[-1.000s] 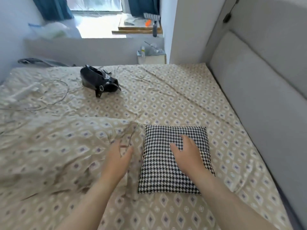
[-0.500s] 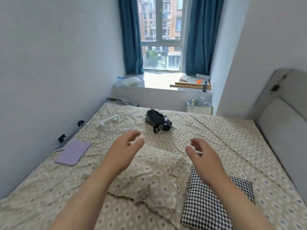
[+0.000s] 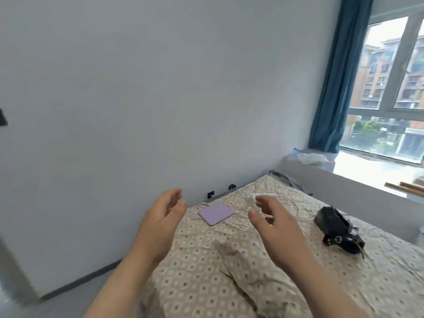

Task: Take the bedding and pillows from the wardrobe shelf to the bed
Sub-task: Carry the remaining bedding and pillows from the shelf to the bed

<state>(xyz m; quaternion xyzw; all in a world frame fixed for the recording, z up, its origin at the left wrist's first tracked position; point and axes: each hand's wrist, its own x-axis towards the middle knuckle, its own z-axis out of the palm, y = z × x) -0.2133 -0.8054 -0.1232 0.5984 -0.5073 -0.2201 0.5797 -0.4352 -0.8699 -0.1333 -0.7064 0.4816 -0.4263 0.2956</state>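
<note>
The bed [image 3: 378, 278] with its beige diamond-patterned sheet fills the lower right. A pillow [image 3: 231, 274] in the same beige pattern lies on it, low in the middle, between my forearms. My left hand [image 3: 160, 216] and my right hand [image 3: 275, 223] are both raised above the bed, palms facing each other, fingers relaxed and holding nothing. The houndstooth pillow and the wardrobe are out of view.
A lilac tablet-like pad [image 3: 216, 213] lies near the wall with a white cable [image 3: 263, 196] beside it. A black handbag [image 3: 339, 230] sits on the bed at right. A bare white wall stands left; a window ledge [image 3: 358, 187] and blue curtain [image 3: 337, 83] at right.
My hands lifted off the houndstooth pillow and the beige pillow. The view swung up and left, away from the headboard toward the bare wall; the houndstooth pillow left the view.
</note>
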